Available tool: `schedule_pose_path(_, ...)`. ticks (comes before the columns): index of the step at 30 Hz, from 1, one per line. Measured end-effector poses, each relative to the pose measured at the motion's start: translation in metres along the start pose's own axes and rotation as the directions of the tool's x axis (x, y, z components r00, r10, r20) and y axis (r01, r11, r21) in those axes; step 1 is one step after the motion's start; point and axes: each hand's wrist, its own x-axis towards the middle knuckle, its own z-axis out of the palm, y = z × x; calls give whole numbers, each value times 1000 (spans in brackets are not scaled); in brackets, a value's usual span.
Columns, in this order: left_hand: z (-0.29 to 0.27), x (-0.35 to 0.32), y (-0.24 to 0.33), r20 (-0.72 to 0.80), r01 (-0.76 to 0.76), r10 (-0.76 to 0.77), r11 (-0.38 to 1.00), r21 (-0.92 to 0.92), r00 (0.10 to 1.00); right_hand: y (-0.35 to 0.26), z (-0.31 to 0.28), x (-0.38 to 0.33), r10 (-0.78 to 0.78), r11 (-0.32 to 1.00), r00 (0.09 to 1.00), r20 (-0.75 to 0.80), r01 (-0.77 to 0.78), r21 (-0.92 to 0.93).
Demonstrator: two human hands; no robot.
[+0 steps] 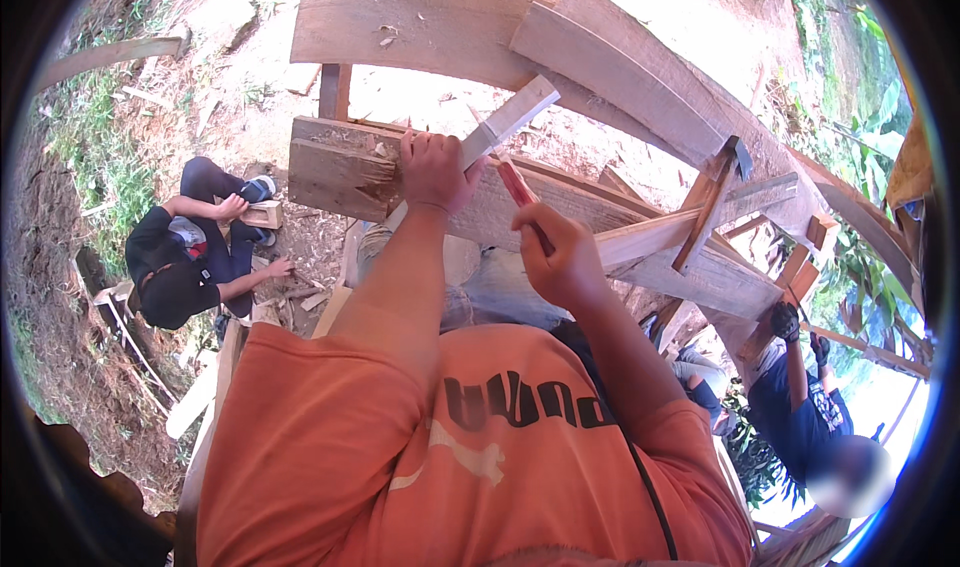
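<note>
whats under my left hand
Under your left hand, a pale wood strip and a weathered board show at its edges; what the palm and fingers cover cannot be seen.

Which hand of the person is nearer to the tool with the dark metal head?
The right. The right hand is to the left of the tool; the left hand is farther left.

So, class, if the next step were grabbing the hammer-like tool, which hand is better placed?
Probably the right hand: it is nearer the hammer-like tool, though it holds a reddish stick. The left hand is farther off, holding a pale strip.
</note>
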Motion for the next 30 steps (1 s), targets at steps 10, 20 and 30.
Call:
schedule_pose_path(10, 0, -2, 2, 60, 56, -53, 998, -42, 997, -41, -69, -50, 257, 965, 959, 121, -260, 11)
schedule_pose_path(20, 4, 6, -2, -7, 22, -23, 998, -61, 1000, -28, -40, -18, 144, 989, 987, 77, -146, 19)
schedule_pose_path(30, 5, -3, 6, 34, 86, -87, 996, 16, 996, 0, -23, -3, 113, 989, 992, 62, -118, 91)
